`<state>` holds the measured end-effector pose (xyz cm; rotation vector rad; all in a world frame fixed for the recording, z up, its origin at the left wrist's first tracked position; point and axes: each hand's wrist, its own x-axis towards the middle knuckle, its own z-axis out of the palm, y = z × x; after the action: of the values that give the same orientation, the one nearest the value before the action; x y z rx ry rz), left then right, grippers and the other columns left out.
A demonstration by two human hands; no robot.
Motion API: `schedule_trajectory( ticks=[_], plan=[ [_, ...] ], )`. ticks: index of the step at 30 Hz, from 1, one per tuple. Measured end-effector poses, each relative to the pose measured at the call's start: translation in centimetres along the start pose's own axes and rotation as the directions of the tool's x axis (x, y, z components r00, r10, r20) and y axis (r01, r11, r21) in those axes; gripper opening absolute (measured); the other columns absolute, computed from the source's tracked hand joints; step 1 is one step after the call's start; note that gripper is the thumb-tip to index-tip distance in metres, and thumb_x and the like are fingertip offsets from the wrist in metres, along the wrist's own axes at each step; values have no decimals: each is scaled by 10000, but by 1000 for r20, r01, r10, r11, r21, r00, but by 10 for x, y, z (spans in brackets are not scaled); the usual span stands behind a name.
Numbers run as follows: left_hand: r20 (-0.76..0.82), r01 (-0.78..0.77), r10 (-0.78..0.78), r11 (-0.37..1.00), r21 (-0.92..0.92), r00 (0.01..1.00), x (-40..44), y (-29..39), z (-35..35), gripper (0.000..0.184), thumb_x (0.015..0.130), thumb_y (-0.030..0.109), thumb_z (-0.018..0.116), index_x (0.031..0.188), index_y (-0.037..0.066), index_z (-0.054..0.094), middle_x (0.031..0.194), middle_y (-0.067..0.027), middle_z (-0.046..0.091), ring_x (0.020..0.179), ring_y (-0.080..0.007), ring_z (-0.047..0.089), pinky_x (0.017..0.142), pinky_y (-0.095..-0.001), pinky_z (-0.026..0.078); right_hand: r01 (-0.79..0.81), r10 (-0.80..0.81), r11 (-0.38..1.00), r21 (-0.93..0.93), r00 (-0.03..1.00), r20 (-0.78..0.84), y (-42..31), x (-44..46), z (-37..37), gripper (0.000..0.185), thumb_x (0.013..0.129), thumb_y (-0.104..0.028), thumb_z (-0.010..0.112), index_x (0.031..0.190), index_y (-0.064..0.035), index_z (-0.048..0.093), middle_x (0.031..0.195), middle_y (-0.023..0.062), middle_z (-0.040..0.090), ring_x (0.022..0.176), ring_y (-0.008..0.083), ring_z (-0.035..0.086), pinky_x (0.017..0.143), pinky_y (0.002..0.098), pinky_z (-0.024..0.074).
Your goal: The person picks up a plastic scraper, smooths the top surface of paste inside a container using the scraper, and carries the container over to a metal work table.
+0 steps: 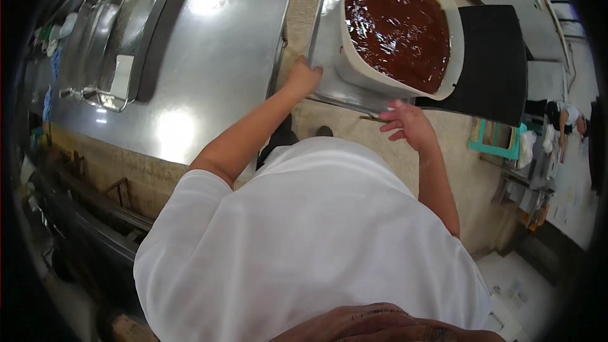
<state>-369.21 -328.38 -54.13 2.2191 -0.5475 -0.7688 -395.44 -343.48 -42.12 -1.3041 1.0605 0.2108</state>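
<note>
A white tub (354, 66) full of glossy dark-brown liquid (399, 28) stands on a shallow metal tray (326, 16). My left hand (305, 79) is closed at the tray's near left corner, thumb on the inner side and fingers at the outer rim. Just short of the tray's front edge, below the tub, my right hand (410, 125) hovers with its fingers apart and holds nothing.
To the left is a shiny steel table (215, 57) with wire-framed metal pans (123, 31) on it. A black flat panel (494, 63) lies right of the tub. Farther right are a teal crate (497, 145) and another person (568, 117).
</note>
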Motion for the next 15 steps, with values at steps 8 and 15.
schedule_trajectory(
  ticks=[8,15],
  plan=[
    [24,-88,87,996,14,996,-65,-7,-27,585,885,378,639,1199,-114,595,1006,-320,683,1015,-471,652,898,-468,504,206,-163,753,-625,979,126,29,39,34,710,886,-463,695,1318,86,569,1049,234,702,913,306,701,780,372,545],
    [170,339,-294,841,-421,940,-155,-18,-52,479,957,352,605,1194,-62,641,1086,-194,703,992,-272,686,787,-382,540,449,-198,557,-699,889,413,46,61,83,682,868,-447,681,1279,91,592,1049,271,693,1000,371,680,884,424,518]
  ],
)
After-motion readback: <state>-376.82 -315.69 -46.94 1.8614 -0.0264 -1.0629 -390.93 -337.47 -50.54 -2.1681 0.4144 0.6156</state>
